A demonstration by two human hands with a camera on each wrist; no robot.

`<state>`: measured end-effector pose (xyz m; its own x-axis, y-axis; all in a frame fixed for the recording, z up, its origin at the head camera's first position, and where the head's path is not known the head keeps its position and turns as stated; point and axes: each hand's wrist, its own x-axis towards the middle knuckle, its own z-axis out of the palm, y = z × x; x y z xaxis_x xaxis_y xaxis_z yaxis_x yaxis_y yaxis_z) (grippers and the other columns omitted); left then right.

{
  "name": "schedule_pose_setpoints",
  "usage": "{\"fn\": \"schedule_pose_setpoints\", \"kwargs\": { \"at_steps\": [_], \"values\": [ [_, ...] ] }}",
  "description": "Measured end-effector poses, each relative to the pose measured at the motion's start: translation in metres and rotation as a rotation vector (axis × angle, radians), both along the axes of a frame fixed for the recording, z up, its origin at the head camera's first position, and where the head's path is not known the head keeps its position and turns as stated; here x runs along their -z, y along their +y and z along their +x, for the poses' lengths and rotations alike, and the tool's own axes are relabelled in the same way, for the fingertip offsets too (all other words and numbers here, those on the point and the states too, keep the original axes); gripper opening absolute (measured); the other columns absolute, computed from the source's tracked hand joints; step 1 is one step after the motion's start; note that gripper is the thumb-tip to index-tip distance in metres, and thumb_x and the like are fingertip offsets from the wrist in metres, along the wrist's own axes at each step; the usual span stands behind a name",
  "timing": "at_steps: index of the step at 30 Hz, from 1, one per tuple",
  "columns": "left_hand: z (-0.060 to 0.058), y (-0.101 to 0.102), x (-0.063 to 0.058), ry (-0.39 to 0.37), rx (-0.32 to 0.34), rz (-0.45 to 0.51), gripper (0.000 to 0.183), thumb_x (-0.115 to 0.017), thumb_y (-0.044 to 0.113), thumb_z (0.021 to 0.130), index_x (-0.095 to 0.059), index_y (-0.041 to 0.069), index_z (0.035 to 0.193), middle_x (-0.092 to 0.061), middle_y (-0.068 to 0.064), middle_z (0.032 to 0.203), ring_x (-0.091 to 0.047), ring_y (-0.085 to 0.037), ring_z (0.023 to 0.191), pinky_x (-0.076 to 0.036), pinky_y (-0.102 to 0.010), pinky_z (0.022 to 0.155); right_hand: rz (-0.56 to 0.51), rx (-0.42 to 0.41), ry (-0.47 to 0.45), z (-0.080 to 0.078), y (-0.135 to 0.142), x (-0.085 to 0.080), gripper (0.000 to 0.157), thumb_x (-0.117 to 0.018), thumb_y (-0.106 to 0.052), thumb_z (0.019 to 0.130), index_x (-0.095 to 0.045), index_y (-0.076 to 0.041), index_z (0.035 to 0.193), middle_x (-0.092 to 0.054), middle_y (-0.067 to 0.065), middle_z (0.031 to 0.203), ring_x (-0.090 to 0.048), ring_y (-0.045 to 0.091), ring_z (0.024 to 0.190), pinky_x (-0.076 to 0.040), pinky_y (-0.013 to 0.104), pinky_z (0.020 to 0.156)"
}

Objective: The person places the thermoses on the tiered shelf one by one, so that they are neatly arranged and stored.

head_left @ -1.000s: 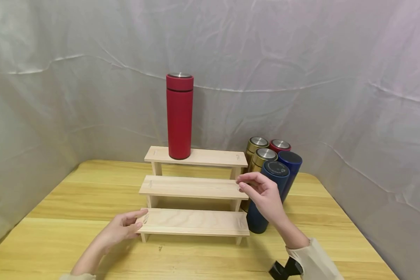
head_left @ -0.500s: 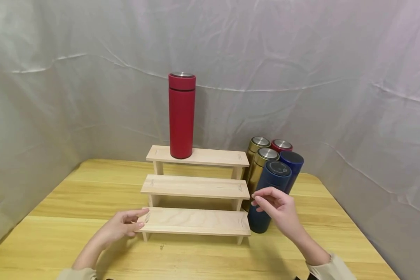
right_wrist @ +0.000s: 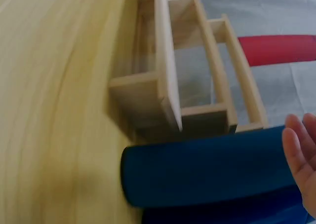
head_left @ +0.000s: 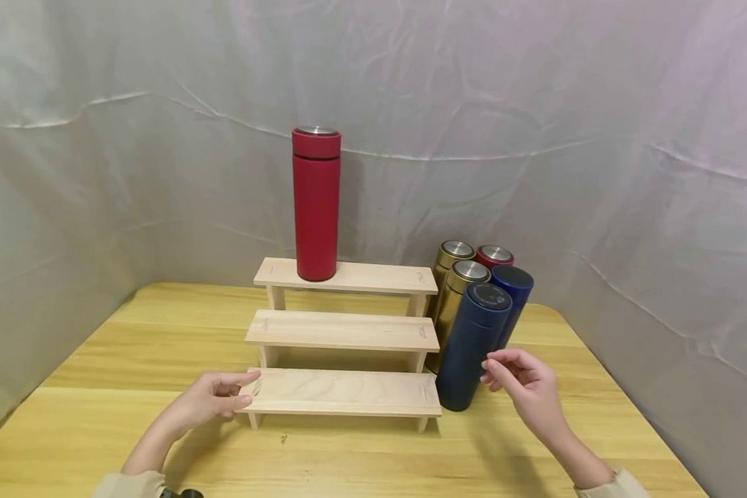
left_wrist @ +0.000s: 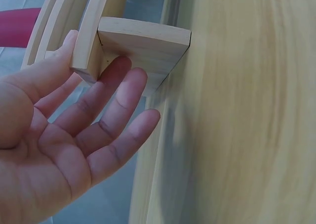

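Note:
A three-step wooden display stand [head_left: 342,391] stands on the table. My left hand [head_left: 208,404] grips the left end of its lowest step, with thumb and fingers on either side of the board; the left wrist view shows the other fingers [left_wrist: 116,140] loosely bent beside the stand's leg. On the top step a red thermos [head_left: 316,207] stands upright, left of the middle. My right hand [head_left: 529,391] hovers just right of a dark blue thermos [head_left: 473,353], fingers loosely bent, nothing held. Whether the fingertips touch the thermos I cannot tell.
Behind the dark blue thermos stand two gold thermoses [head_left: 451,297], a second red one [head_left: 495,256] and a brighter blue one [head_left: 515,294], grouped close by the stand's right side. Grey cloth [head_left: 535,173] hangs around the wooden table [head_left: 131,346].
My right hand has moved right and down, from the middle step's right end to beside the dark blue thermos. My left hand has kept its place on the stand.

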<state>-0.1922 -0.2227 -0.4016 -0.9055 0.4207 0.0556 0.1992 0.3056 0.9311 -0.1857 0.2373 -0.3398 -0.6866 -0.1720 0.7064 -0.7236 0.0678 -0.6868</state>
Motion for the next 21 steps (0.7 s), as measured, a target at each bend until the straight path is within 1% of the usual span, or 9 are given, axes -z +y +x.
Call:
{"fn": "schedule_pose_setpoints", "kwargs": {
  "at_steps": [1, 3, 5, 9, 10, 12, 15, 18, 21],
  "values": [
    [0.0, -0.001, 0.001, 0.006, 0.005, -0.002, 0.053, -0.059, 0.014, 0.086, -0.038, -0.014, 0.126, -0.046, -0.001, 0.07, -0.043, -0.005, 0.06, -0.047, -0.026, 0.056, -0.006, 0.016, 0.003, 0.0, 0.002, 0.002, 0.009, -0.049, 0.022, 0.079, -0.051, 0.019, 0.087, -0.065, 0.002, 0.079, -0.061, 0.011, 0.063, -0.05, 0.021, 0.051],
    [-0.001, -0.002, 0.001, 0.013, 0.01, -0.007, 0.053, -0.06, 0.013, 0.086, -0.038, -0.014, 0.126, -0.045, 0.0, 0.069, -0.042, -0.005, 0.059, -0.047, -0.025, 0.055, -0.012, 0.049, 0.021, -0.002, 0.006, 0.005, 0.012, -0.05, 0.023, 0.078, -0.053, 0.016, 0.088, -0.064, 0.0, 0.08, -0.062, 0.009, 0.064, -0.049, 0.019, 0.051],
    [-0.001, -0.002, 0.001, 0.011, 0.016, -0.006, 0.053, -0.06, 0.014, 0.086, -0.038, -0.014, 0.126, -0.045, 0.001, 0.068, -0.042, -0.005, 0.058, -0.046, -0.024, 0.054, -0.032, 0.092, 0.029, -0.003, 0.01, 0.008, 0.014, -0.052, 0.022, 0.077, -0.053, 0.016, 0.089, -0.064, 0.0, 0.082, -0.061, 0.008, 0.067, -0.049, 0.017, 0.052],
    [-0.001, -0.004, 0.001, 0.022, 0.032, -0.003, 0.053, -0.059, 0.013, 0.086, -0.038, -0.014, 0.125, -0.047, 0.002, 0.068, -0.042, -0.004, 0.058, -0.046, -0.024, 0.054, 0.014, 0.279, 0.046, -0.009, 0.014, 0.014, 0.025, -0.059, 0.021, 0.072, -0.053, 0.012, 0.096, -0.063, 0.001, 0.085, -0.059, 0.005, 0.072, -0.047, 0.014, 0.054],
    [-0.001, -0.004, 0.001, 0.023, 0.034, -0.001, 0.053, -0.059, 0.013, 0.086, -0.038, -0.014, 0.125, -0.049, 0.001, 0.069, -0.042, -0.004, 0.059, -0.046, -0.025, 0.054, 0.037, 0.329, 0.048, -0.011, 0.015, 0.015, 0.029, -0.06, 0.021, 0.071, -0.052, 0.014, 0.098, -0.062, 0.0, 0.086, -0.058, 0.005, 0.073, -0.046, 0.013, 0.055],
    [-0.001, -0.004, 0.001, 0.028, 0.037, 0.001, 0.052, -0.059, 0.013, 0.086, -0.038, -0.015, 0.125, -0.053, -0.002, 0.072, -0.044, -0.004, 0.06, -0.047, -0.025, 0.055, 0.089, 0.417, 0.035, -0.015, 0.017, 0.017, 0.037, -0.063, 0.02, 0.069, -0.051, 0.011, 0.103, -0.062, -0.001, 0.087, -0.058, 0.005, 0.075, -0.046, 0.013, 0.056],
    [-0.001, -0.004, 0.001, 0.021, 0.04, 0.013, 0.052, -0.059, 0.012, 0.086, -0.038, -0.015, 0.125, -0.056, -0.007, 0.075, -0.047, -0.007, 0.06, -0.049, -0.027, 0.056, 0.102, 0.461, 0.001, -0.019, 0.017, 0.018, 0.048, -0.066, 0.019, 0.067, -0.048, 0.01, 0.11, -0.061, 0.002, 0.09, -0.058, 0.005, 0.075, -0.046, 0.013, 0.057],
    [-0.001, -0.004, 0.002, 0.018, 0.044, 0.027, 0.051, -0.059, 0.011, 0.086, -0.037, -0.015, 0.125, -0.055, -0.009, 0.073, -0.049, -0.009, 0.059, -0.049, -0.028, 0.056, 0.086, 0.469, -0.029, -0.018, 0.012, 0.013, 0.053, -0.067, 0.02, 0.065, -0.044, 0.013, 0.112, -0.059, 0.014, 0.091, -0.058, 0.005, 0.075, -0.046, 0.013, 0.057],
    [-0.001, -0.004, 0.003, 0.021, 0.047, 0.035, 0.051, -0.058, 0.01, 0.086, -0.038, -0.015, 0.125, -0.054, -0.009, 0.069, -0.049, -0.008, 0.056, -0.048, -0.027, 0.054, 0.095, 0.478, -0.041, -0.014, 0.005, 0.006, 0.054, -0.067, 0.02, 0.065, -0.043, 0.014, 0.113, -0.056, 0.022, 0.091, -0.058, 0.005, 0.076, -0.046, 0.012, 0.058]
  ]
}}
